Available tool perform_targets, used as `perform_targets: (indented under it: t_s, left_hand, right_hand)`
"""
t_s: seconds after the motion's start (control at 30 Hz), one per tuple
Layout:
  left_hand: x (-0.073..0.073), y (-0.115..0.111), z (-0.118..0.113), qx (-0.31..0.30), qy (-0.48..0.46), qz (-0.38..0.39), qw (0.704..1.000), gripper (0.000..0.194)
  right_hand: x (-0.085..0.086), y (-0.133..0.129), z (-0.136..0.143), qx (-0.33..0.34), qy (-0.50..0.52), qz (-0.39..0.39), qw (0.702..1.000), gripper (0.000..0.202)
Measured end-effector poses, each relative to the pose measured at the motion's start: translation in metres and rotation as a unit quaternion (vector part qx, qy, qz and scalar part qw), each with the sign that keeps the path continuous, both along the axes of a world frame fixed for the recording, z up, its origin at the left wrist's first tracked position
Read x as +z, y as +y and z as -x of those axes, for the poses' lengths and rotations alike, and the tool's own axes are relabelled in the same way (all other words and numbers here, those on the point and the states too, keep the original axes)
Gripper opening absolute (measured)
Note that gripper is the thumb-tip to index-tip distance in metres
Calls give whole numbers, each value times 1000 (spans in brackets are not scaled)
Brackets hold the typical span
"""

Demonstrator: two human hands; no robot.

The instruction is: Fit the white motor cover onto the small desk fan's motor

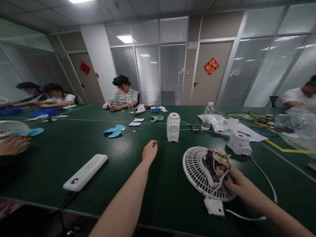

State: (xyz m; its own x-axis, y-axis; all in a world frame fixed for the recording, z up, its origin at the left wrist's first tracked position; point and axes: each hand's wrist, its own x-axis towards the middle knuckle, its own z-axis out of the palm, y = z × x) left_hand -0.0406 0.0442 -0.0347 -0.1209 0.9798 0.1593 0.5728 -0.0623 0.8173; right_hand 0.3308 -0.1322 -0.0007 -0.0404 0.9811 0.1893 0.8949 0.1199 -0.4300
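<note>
My right hand is closed on the side of a fan motor, a bundle of windings and loose wires. The motor sits on a round white fan guard. A small white plastic part with a cord lies against the near rim of the guard. My left hand is over the table with its fingers curled in; nothing shows in it. Beyond it, a white fan housing stands upright. Another white housing lies behind the guard.
A white power bank with a cable lies at left, and blue fan blades lie farther back. A water bottle, paper sheets and tangled wires occupy the right. A co-worker's hand is at far left; another person sits opposite.
</note>
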Motion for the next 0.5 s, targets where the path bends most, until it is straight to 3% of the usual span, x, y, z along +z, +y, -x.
perform_targets:
  t_s: [0.13,0.23,0.37,0.5]
  left_hand:
    - [0,0,-4,-27,-17,-19,999,26]
    - [1,1,-10,-71,-32,-34,996,26]
    - [0,4,-15,-123,-59,-44,990,28]
    - [-6,13,-12,-134,-100,-32,985,31]
  right_hand:
    - [17,25,64,40,-61,8,997,60]
    - [22,39,95,41,-82,-4,996,62]
    - [23,47,121,46,-70,-7,996,67]
    - [25,47,135,62,-50,4,997,75]
